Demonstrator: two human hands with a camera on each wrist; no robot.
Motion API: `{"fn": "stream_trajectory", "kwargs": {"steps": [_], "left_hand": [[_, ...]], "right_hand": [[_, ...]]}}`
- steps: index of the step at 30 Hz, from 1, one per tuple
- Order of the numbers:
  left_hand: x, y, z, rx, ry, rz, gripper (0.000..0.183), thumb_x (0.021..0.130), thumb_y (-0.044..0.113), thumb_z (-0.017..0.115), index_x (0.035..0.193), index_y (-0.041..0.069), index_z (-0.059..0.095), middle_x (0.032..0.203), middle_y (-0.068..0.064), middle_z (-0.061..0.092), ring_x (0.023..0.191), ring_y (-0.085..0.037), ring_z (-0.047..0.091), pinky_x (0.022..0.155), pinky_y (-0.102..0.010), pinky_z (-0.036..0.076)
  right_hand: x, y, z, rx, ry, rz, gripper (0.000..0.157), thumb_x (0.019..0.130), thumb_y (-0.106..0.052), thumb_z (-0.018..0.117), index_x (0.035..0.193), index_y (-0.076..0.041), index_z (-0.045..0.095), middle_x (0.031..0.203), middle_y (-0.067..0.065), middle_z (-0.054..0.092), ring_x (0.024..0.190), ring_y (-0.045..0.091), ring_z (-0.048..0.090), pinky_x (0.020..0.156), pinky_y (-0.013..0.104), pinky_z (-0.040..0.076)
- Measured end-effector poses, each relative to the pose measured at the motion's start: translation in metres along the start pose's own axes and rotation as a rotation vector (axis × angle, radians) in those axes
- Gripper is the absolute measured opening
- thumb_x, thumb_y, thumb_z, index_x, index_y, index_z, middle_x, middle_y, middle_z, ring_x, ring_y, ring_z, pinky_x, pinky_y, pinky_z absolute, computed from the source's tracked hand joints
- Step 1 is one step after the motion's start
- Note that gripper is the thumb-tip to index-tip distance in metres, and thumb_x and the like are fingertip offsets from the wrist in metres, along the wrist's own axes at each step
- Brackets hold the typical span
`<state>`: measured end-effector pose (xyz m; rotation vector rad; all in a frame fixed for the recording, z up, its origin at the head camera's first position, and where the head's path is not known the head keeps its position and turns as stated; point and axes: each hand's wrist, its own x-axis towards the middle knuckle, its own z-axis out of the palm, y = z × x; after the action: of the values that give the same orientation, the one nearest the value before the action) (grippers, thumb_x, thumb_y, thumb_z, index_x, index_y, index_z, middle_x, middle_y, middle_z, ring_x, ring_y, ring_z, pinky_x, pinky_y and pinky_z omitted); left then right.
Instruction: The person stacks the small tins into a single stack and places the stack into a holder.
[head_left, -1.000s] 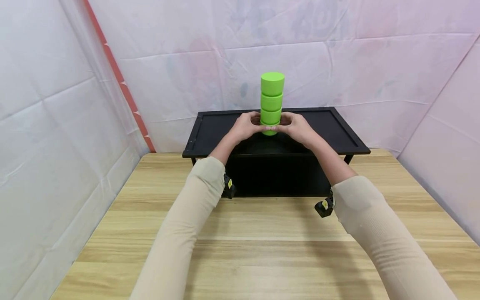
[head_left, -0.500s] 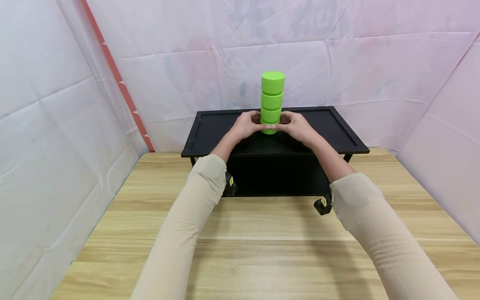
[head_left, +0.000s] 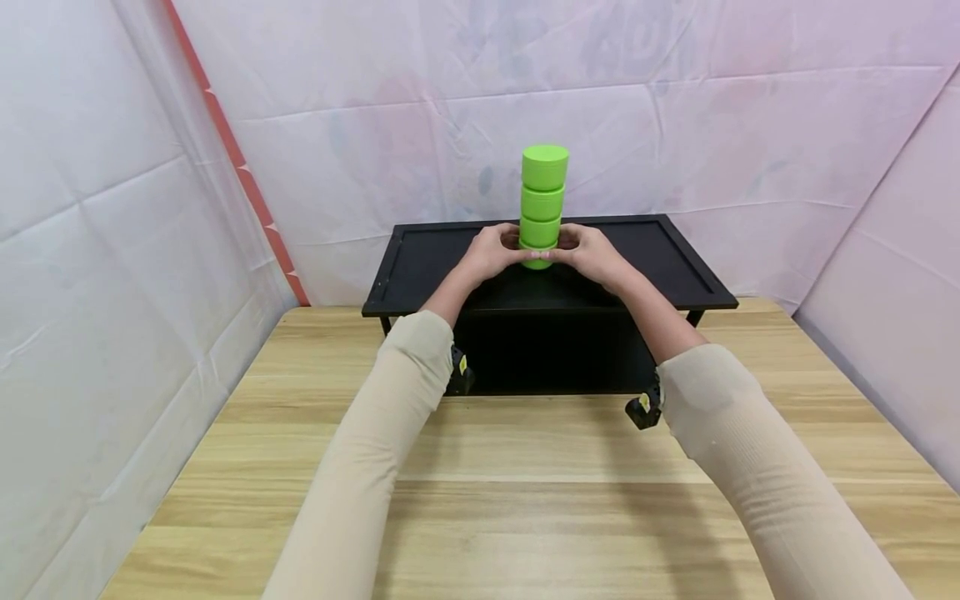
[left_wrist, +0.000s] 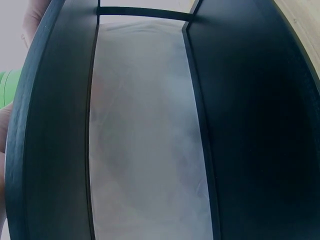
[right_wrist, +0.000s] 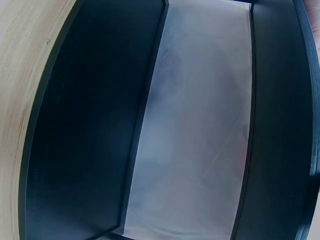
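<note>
A tower of several bright green, slightly tapered cylinders [head_left: 543, 204] stands upright over the black shelf's top, its uppermost face flat. My left hand [head_left: 487, 252] grips the lowest part of the tower from the left, thumb across the front. From the right, my right hand [head_left: 595, 255] holds the same part, and the two thumb tips meet in front. The fingers behind the tower are largely hidden. In the left wrist view, a sliver of a green cylinder [left_wrist: 10, 87] shows at the left edge, beside parts of the hands.
The black two-tier shelf [head_left: 435, 258] has a raised rim and stands at the back of the wooden table [head_left: 525, 517]. Its lower board [right_wrist: 90, 125] shows in the wrist views. White sheeting [head_left: 337, 150] hangs behind and on both sides, with a red strip [head_left: 232, 142] at left.
</note>
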<state>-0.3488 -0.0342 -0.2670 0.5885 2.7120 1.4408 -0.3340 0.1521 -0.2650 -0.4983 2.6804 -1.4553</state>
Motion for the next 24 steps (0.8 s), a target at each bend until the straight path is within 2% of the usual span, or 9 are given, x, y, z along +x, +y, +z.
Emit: {"fn": "stream_trajectory", "kwargs": {"steps": [17,24], "left_hand": [[0.0027,0.0011,0.0032,0.01,0.02,-0.038,0.058,0.083,0.03,0.069,0.132,0.008,0.048,0.121,-0.006,0.057,0.108,-0.014,0.053,0.085,-0.026,0.044],[0.0012,0.001,0.004,0.021,0.024,-0.026,0.059,0.083,0.028,0.069,0.133,0.007,0.046,0.122,-0.007,0.056,0.109,-0.015,0.052,0.086,-0.027,0.044]], "right_hand": [[0.0005,0.001,-0.0019,-0.015,-0.01,-0.012,0.054,0.091,-0.019,0.059,0.137,0.0,0.037,0.129,0.018,0.046,0.118,0.028,0.044,0.096,0.041,0.036],[-0.0003,-0.0014,-0.003,-0.051,0.003,-0.003,0.06,0.091,-0.023,0.06,0.139,0.001,0.034,0.132,0.019,0.043,0.12,0.029,0.042,0.096,0.042,0.036]]}}
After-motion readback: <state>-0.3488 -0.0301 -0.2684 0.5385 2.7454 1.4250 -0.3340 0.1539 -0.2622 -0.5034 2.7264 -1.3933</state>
